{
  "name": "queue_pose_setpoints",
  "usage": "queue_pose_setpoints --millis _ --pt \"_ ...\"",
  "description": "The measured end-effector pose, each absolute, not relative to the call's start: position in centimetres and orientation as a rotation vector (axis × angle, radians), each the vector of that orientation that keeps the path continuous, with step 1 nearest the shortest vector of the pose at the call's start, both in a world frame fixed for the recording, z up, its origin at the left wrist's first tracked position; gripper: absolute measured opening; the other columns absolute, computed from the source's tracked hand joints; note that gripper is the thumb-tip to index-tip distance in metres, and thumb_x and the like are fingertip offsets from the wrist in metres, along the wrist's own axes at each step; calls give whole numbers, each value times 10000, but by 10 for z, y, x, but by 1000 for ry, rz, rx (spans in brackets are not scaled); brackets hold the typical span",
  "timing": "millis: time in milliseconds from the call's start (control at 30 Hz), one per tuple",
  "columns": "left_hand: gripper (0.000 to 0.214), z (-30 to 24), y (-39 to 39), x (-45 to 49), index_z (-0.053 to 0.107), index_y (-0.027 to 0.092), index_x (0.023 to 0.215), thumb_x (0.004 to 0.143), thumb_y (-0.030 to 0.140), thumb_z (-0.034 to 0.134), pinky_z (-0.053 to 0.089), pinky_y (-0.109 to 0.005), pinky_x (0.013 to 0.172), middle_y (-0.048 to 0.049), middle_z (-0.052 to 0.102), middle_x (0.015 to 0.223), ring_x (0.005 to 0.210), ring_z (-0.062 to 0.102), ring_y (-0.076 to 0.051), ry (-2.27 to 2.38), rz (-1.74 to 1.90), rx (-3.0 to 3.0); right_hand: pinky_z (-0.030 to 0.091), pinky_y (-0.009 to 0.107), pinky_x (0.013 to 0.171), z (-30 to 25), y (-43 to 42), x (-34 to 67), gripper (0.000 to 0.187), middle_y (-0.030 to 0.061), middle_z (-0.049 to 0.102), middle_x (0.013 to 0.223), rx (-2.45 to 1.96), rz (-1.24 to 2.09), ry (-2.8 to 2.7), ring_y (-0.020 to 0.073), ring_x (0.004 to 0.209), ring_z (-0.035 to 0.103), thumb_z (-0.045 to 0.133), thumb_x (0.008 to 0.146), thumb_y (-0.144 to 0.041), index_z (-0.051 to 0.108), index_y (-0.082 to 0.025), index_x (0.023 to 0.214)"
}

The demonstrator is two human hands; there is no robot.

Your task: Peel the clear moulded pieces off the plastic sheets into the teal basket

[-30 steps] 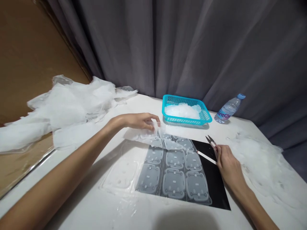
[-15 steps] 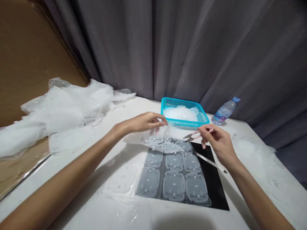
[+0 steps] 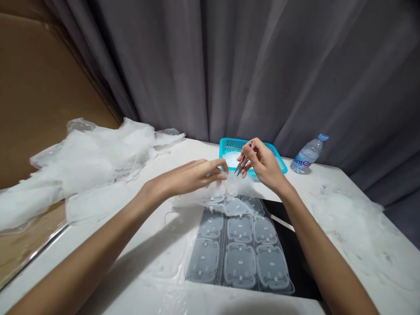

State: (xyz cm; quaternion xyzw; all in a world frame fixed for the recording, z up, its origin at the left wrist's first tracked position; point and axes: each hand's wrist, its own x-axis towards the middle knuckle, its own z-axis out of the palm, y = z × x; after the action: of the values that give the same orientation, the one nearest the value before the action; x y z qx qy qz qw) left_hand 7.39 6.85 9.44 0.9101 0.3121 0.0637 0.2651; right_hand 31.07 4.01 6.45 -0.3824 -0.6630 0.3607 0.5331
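Head view: a thin, see-through plastic sheet [image 3: 240, 264] is spread on the white table [image 3: 193, 151], its right part laid over a black board [image 3: 292, 245]. Rounded square panels are pressed into it in rows, each marked with small pale dots and a short bar at the centre. Against the black, the panels are shown as smoky grey with lighter rims; on the left, over the white tabletop, their outlines are almost lost. The far edge is lifted and crumpled into a cloudy, whitish fold.

That raised edge is held by the left hand [image 3: 197, 175], with thumb and forefinger brought together at the fold; the exact pinch is blurred. Small scissors [image 3: 243, 164] are gripped in the right hand [image 3: 264, 164], the blades pointed down toward the fold near the left fingertips. Whether the plastic is touched by the blades cannot be told.

Behind the right hand, a blue basket [image 3: 233, 143] is partly covered from sight, with white material [image 3: 231, 159] seen inside. A narrow white strip [image 3: 281, 222] is laid across the board, partly hidden by the right forearm. To the basket's right, a water bottle [image 3: 306, 156] is stood.
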Motion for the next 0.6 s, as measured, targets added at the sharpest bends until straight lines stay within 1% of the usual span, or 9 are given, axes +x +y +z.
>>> queue_pose_setpoints --millis 167,333,433,533,600 --pt "246 98 61 74 558 266 1202 1076 448 449 379 -282 676 -23 701 901 749 620 -187 920 176 2562 581 264 533 55 41 307 454 3 670 880 -881 835 -1524 121 613 659 551 961 -698 490 -249 945" --pt "244 99 60 73 553 276 1237 1098 410 404 363 -270 648 -8 671 856 682 591 -161 893 169 2635 560 254 535 50 44 298 440 7 663 924 -845 887 -1517 129 671 673 558 963 -686 475 -254 950" --pt "234 102 58 73 565 263 1213 1101 366 387 371 -261 634 -5 681 855 648 587 -143 854 166 2676 553 253 521 46 46 293 415 -3 651 895 -798 906 -1532 124 648 663 561 978 -658 484 -252 942" --pt "228 105 55 75 552 268 1229 1092 306 374 397 -253 661 -8 722 927 682 622 -144 847 186 2709 538 247 493 43 48 289 409 -18 634 836 -744 912 -1556 117 602 649 572 982 -644 484 -248 926" --pt "223 108 53 76 537 271 1238 1087 299 375 411 -249 679 -15 738 993 732 648 -152 874 178 2711 527 241 483 42 49 287 411 -24 625 812 -732 897 -1556 114 588 644 575 979 -647 483 -249 928"
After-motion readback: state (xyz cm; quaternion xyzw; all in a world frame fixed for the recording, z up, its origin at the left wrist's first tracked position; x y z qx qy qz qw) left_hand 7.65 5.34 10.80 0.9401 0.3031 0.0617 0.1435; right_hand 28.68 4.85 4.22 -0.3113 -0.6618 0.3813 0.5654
